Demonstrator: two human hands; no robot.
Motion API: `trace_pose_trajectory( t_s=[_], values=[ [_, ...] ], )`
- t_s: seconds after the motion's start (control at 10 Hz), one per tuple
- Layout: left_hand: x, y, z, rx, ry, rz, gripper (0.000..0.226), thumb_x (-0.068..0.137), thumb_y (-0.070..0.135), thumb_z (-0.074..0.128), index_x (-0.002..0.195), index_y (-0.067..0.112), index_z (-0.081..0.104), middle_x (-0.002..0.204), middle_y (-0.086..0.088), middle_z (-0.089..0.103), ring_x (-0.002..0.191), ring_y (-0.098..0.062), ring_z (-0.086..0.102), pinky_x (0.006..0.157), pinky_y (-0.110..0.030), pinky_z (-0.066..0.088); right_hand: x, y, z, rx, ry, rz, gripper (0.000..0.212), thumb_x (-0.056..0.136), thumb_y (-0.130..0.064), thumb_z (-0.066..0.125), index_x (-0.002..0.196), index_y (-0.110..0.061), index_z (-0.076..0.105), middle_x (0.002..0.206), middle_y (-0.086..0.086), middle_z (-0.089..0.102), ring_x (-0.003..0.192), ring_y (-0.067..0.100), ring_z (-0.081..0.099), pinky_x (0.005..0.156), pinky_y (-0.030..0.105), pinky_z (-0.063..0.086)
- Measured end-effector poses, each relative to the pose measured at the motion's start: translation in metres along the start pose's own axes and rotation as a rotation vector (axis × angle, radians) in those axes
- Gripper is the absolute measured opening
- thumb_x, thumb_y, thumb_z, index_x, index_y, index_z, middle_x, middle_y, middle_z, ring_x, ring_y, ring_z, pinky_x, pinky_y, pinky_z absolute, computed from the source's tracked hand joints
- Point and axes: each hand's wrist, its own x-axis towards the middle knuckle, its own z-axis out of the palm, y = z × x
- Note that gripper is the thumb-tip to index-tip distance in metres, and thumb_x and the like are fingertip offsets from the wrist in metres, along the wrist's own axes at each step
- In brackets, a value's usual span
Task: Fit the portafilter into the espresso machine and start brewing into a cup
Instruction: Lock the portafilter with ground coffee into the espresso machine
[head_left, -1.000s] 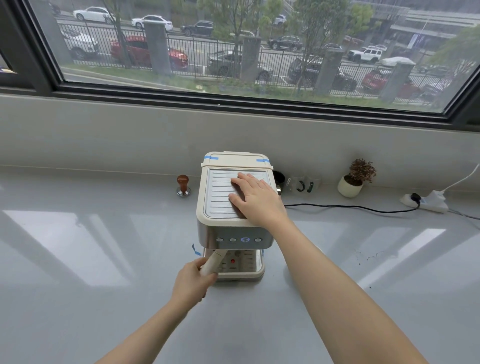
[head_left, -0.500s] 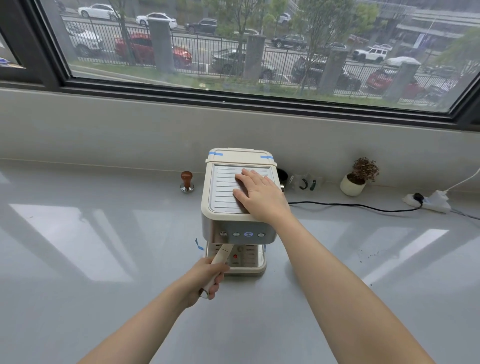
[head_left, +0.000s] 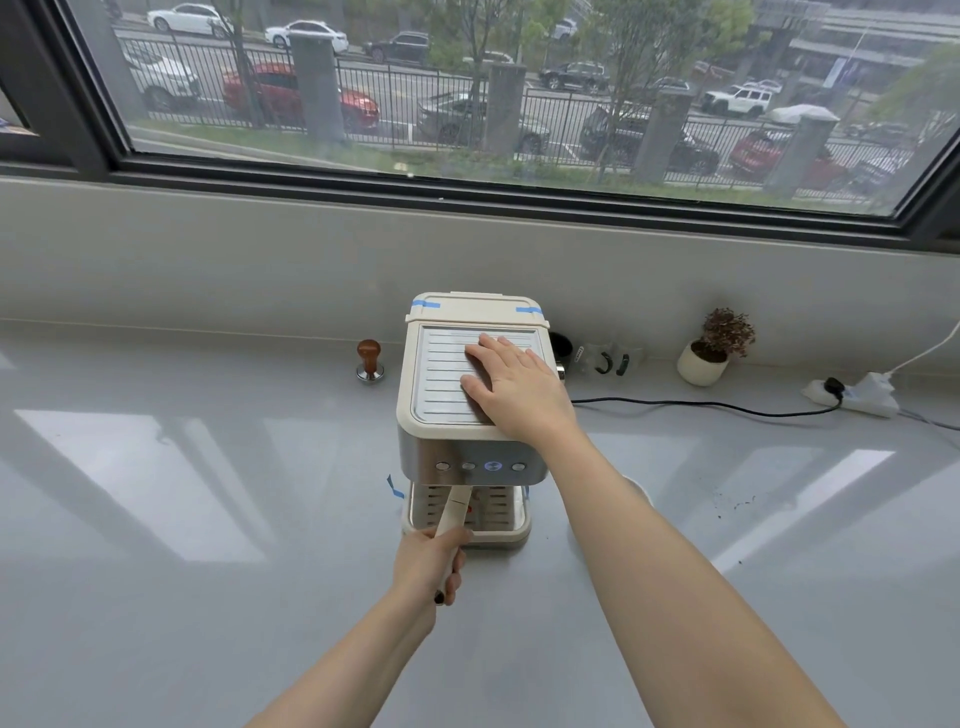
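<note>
A cream and steel espresso machine (head_left: 441, 395) stands on the grey counter under the window. My right hand (head_left: 514, 387) lies flat on its ribbed top, fingers spread. My left hand (head_left: 428, 564) grips the cream handle of the portafilter (head_left: 454, 512), which points almost straight toward me from under the front panel. The portafilter's head is hidden under the machine. Several round buttons (head_left: 480, 466) sit on the steel front, one lit blue. The drip tray (head_left: 498, 519) below holds nothing I can see. Part of a white rim (head_left: 641, 491) shows behind my right forearm.
A wooden-knobbed tamper (head_left: 369, 362) stands left of the machine. Behind it on the right are a dark round object (head_left: 561, 345), small clear items (head_left: 605, 361) and a potted plant (head_left: 711, 351). A black cable (head_left: 701, 405) runs to a power strip (head_left: 857, 395). Coffee grounds (head_left: 732, 504) speckle the counter.
My left hand has swung the portafilter handle from pointing left-forward to nearly straight toward me. My right hand has stayed flat on the machine's top.
</note>
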Motion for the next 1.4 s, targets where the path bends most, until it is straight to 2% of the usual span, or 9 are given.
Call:
trace_pose_trajectory(
  t_s=[0.2,0.3,0.4,0.5,0.8,1.1,1.3,1.4],
  values=[
    [0.003,0.006,-0.013,-0.033,-0.235,-0.107,0.016,0.088,0.018,0.060,0.091,0.006,0.051,0.053,-0.004,0.046,0.035,-0.016,0.033,0.039,-0.021,0.028,0.000,-0.001,-0.001,0.005,-0.001,-0.006,0.052,0.096,-0.049,0.026,0.147,-0.035,0.027,0.160,-0.014,0.017,0.148,0.007,0.008,0.121,0.034,0.004],
    [0.000,0.006,-0.020,-0.094,-0.351,-0.190,0.019,0.088,0.025,0.063,0.084,0.010,0.052,0.054,-0.003,0.044,0.038,-0.015,0.034,0.039,-0.022,0.027,0.001,0.000,-0.001,0.002,-0.009,0.000,0.053,0.096,-0.049,0.027,0.147,-0.035,0.026,0.160,-0.014,0.016,0.148,0.006,0.008,0.121,0.034,0.004],
    [-0.002,0.002,-0.019,-0.135,-0.340,-0.201,0.022,0.086,0.028,0.064,0.074,0.015,0.051,0.052,0.000,0.038,0.038,-0.013,0.028,0.040,-0.022,0.018,0.001,-0.001,-0.001,-0.003,-0.013,-0.002,0.053,0.096,-0.049,0.026,0.147,-0.035,0.026,0.161,-0.014,0.016,0.148,0.006,0.008,0.121,0.034,0.004],
    [-0.001,-0.001,-0.013,-0.141,-0.254,-0.168,0.023,0.085,0.026,0.064,0.074,0.015,0.047,0.049,0.001,0.036,0.034,-0.011,0.023,0.040,-0.019,0.013,0.001,-0.002,-0.001,-0.003,-0.003,0.000,0.052,0.096,-0.049,0.026,0.147,-0.035,0.027,0.160,-0.014,0.017,0.148,0.006,0.008,0.121,0.034,0.004],
    [-0.004,-0.006,-0.003,-0.178,-0.139,-0.148,0.023,0.083,0.025,0.065,0.072,0.015,0.048,0.046,0.001,0.037,0.031,-0.011,0.023,0.041,-0.018,0.012,0.000,0.001,0.002,-0.004,0.017,0.006,0.051,0.097,-0.050,0.025,0.146,-0.037,0.027,0.160,-0.016,0.018,0.148,0.006,0.009,0.121,0.034,0.005],
    [-0.010,-0.006,0.009,-0.218,-0.092,-0.142,0.024,0.083,0.025,0.066,0.071,0.013,0.049,0.044,-0.001,0.037,0.030,-0.013,0.024,0.039,-0.017,0.016,-0.001,0.000,0.002,-0.004,0.030,0.014,0.049,0.097,-0.050,0.025,0.145,-0.038,0.028,0.159,-0.016,0.019,0.147,0.005,0.010,0.121,0.033,0.005],
    [-0.008,-0.006,0.003,-0.154,-0.140,-0.108,0.024,0.085,0.027,0.065,0.078,0.010,0.049,0.048,-0.003,0.040,0.032,-0.017,0.027,0.042,-0.022,0.020,-0.001,-0.003,0.001,-0.008,0.036,0.013,0.049,0.098,-0.049,0.025,0.145,-0.038,0.028,0.159,-0.016,0.020,0.148,0.005,0.010,0.121,0.033,0.005],
    [-0.011,-0.001,0.000,-0.070,-0.170,-0.081,0.025,0.088,0.028,0.063,0.082,0.008,0.049,0.052,-0.005,0.044,0.034,-0.019,0.034,0.041,-0.023,0.028,-0.001,-0.002,0.000,-0.001,0.027,0.009,0.049,0.097,-0.049,0.025,0.145,-0.037,0.029,0.159,-0.015,0.020,0.148,0.006,0.010,0.121,0.034,0.005]
  ],
)
